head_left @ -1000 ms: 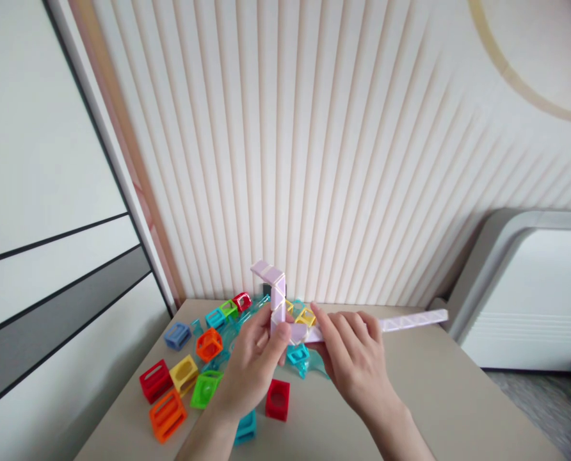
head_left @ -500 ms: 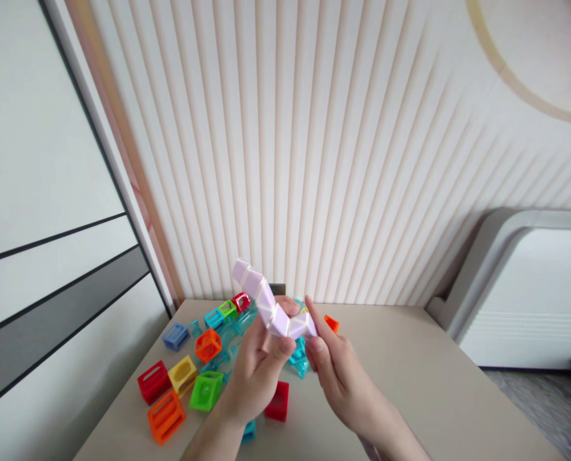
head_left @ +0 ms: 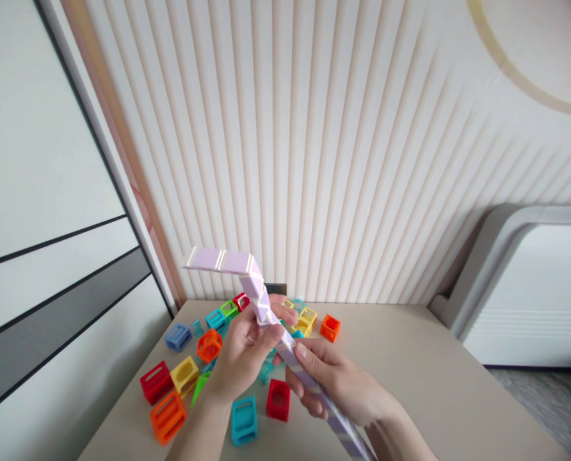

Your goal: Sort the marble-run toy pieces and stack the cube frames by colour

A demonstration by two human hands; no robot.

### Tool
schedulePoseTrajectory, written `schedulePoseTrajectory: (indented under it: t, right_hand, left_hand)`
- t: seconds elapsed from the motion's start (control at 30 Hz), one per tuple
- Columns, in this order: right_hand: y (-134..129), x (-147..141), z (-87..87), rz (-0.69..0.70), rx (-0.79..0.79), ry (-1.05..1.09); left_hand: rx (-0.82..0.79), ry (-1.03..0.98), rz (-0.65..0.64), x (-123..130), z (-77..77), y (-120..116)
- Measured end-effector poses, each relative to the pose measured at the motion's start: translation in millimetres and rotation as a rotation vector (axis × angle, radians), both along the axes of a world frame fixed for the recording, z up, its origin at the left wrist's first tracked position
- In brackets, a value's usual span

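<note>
A lilac and white snake puzzle made of wedge segments is held up in both hands above the table. Its upper end bends off to the left in front of the wall, while a long straight stretch runs down toward the lower right. My left hand is closed around the middle part, thumb pressed on its near side. Lower down, my right hand grips the straight stretch between thumb and fingers. The lower end leaves the picture at the bottom edge.
Hollow coloured blocks lie on the table: a red block, a turquoise block, an orange block and several more at the left. A ribbed wall stands behind, a white cabinet to the left, a grey-white panel to the right.
The snake puzzle has been turned and straightened: its upper end now points left, and a straight length shows at lower right. My right hand has moved down along it, uncovering yellow blocks behind.
</note>
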State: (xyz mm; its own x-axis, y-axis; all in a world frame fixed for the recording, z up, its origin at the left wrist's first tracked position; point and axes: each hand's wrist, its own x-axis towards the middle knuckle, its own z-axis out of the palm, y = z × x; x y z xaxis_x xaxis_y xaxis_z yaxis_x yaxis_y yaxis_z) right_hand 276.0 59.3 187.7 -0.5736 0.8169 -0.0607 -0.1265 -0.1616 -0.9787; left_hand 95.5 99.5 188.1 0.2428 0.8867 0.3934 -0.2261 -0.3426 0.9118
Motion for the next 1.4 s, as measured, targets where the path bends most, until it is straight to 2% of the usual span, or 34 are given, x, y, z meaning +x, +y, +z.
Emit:
schedulePoseTrajectory:
  t: [0.1, 0.27, 0.33, 0.5, 0.67, 0.73, 0.8, 0.9, 0.97, 1.07, 1.13, 1.2, 1.3, 1.4]
  right_hand:
    - [2, -1, -1.6, -0.082, 0.141, -0.091]
    - [0, 1, 3.3, -0.444, 0.574, -0.473]
    - [-1, -1, 3.5, -0.535, 0.703, -0.631]
    - [1, -8, -4.9, -0.589, 1.112, -0.833]
    - [3, -2, -7.2, -0.609, 1.487, -0.913]
    - [5, 2, -5.8, -0.604, 1.560, -0.926]
    - [8, 7, -4.4, -0.610, 1.557, -0.947]
    - [15, 12, -2.7, -0.607, 1.451, -0.949]
    - [18, 14, -1.5, -0.552, 1.290, -0.874]
    - [14, 12, 0.5, -0.452, 0.967, -0.670]
    - [9, 6, 1.6, -0.381, 0.774, -0.510]
    - [4, -1, 2.1, -0.310, 0.607, -0.359]
    - [4, -6, 1.1, -0.263, 0.418, -0.222]
    - [11, -1, -0.9, -0.286, 0.357, -0.201]
  left_hand:
    - [-0.073, -0.010, 0.064, 4, 0.7, 2]
    - [-0.188, 0.041, 0.179, 15, -5.7, 11]
    - [-0.205, 0.091, 0.246, 16, -6.8, 13]
    - [-0.270, 0.130, 0.401, 12, -3.1, 13]
    - [-0.323, 0.177, 0.314, 8, -6.9, 12]
    - [-0.327, 0.129, 0.273, 7, -10.3, 13]
    - [-0.325, 0.102, 0.247, 5, -11.7, 15]
    - [-0.300, 0.094, 0.280, 0, -7.8, 15]
    - [-0.245, 0.100, 0.269, -2, -3.0, 12]
    - [-0.147, 0.043, 0.089, -1, 1.6, 5]
    - [-0.156, -0.033, -0.034, 3, 1.1, 0]
    - [-0.208, -0.074, -0.090, 8, -1.3, -3]
    - [-0.223, -0.050, -0.062, 14, -4.5, -4]
    - [-0.178, 0.011, 0.024, 17, -4.8, -4]
